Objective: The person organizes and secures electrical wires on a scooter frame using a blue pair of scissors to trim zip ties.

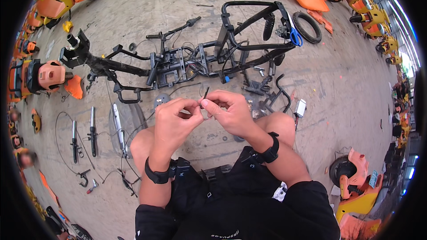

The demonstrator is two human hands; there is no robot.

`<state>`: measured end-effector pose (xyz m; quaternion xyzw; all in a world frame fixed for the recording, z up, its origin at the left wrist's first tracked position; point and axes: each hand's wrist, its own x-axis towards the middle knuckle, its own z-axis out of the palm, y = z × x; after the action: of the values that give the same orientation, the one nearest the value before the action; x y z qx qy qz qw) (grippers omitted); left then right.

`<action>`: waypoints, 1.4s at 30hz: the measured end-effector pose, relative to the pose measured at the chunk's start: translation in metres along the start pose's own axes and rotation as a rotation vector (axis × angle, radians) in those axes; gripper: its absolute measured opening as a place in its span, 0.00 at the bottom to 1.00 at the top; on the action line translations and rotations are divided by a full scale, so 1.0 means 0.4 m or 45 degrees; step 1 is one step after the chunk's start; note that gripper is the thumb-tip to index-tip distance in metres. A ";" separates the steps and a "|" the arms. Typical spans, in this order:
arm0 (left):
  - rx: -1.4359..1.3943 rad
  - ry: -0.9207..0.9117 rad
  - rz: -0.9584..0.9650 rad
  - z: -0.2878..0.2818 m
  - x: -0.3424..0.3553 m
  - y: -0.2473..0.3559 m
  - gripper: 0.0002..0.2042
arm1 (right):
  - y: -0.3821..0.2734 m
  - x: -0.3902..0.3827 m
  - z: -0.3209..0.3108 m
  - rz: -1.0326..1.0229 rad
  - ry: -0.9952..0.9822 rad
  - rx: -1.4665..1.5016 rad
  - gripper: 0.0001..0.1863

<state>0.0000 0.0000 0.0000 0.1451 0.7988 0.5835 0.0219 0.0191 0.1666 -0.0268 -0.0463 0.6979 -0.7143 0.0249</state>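
My left hand [175, 118] and my right hand [231, 111] meet in front of my knees, fingertips pinched together on a small thin dark part [204, 95] that sticks up between them. Both wrists wear black bands. Just beyond my hands a stripped black scooter frame [178, 62] lies on the concrete floor, with loose wires and brackets around it.
Blue-handled scissors [295, 35] rest on the frame's right end beside a black tyre [308, 26]. Shock absorbers and rods [92, 131] lie at left. Orange body panels [307, 0] and yellow and orange scooters ring the floor. A small white box [300, 106] lies right of my knee.
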 end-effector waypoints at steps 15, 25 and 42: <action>-0.750 -0.516 -0.335 -0.010 0.007 0.014 0.13 | -0.048 0.028 -0.015 0.163 0.151 0.459 0.13; -0.863 -0.325 -0.401 0.015 0.009 0.001 0.10 | -0.051 0.002 0.004 -0.275 0.274 0.119 0.15; -0.817 -0.112 -0.534 0.086 0.066 -0.028 0.22 | -0.024 0.013 0.003 0.009 0.112 0.540 0.13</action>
<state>-0.0206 0.0356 -0.0177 -0.0109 0.5861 0.7799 0.2193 0.0145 0.1650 -0.0169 -0.0065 0.5326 -0.8463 0.0061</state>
